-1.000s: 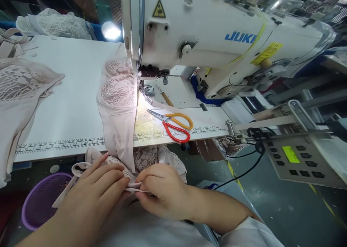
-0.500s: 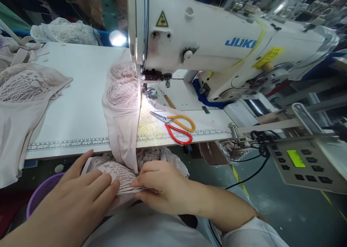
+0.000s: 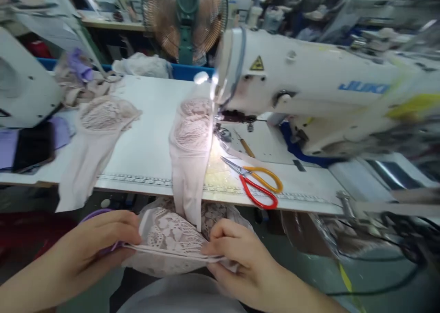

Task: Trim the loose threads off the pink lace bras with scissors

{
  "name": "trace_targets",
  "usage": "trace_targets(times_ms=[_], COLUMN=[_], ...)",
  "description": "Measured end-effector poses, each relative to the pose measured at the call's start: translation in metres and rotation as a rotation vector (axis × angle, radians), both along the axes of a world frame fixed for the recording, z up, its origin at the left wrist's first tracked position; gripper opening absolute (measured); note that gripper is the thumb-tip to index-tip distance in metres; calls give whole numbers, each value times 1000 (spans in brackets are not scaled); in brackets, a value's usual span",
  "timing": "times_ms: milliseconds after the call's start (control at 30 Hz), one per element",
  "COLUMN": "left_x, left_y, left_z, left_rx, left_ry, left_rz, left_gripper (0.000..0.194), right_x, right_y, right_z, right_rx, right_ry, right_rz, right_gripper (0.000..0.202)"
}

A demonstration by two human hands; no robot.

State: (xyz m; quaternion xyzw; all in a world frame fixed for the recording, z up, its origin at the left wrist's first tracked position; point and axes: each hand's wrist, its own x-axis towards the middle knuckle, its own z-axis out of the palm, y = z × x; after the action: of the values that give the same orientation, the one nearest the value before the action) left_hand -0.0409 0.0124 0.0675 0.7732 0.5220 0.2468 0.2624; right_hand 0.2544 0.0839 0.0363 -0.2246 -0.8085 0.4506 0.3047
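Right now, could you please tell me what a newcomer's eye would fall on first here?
Probably the big white sewing machine, right of centre, with a pale pink lace garment lying at its needle end. Next, the scissors with one red and one orange handle, on the table in front of it. Nearest the camera, the left hand and right hand hold a lace piece between them.
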Motion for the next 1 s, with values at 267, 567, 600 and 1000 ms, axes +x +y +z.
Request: trace_targets(times_ms=[267, 567, 600, 1000], left_x=[18, 83, 90, 134], left_y=[6, 17, 20, 36], left_z=[-1, -25, -27, -53], left_rx=[-159, 328, 373, 569], left_ry=[-475, -190, -151, -28], left_rz=[-35, 231, 230, 309], left_gripper=[20, 50, 52, 50], right_x=[11, 28, 30, -6], right_y=[-1, 2, 4, 32], right_z=[-28, -12, -6, 30], right_rx=[-33, -124, -92, -7], right_ry=[-10, -281, -299, -74], right_rz=[148, 165, 174, -97], right_gripper=[23, 21, 24, 14])
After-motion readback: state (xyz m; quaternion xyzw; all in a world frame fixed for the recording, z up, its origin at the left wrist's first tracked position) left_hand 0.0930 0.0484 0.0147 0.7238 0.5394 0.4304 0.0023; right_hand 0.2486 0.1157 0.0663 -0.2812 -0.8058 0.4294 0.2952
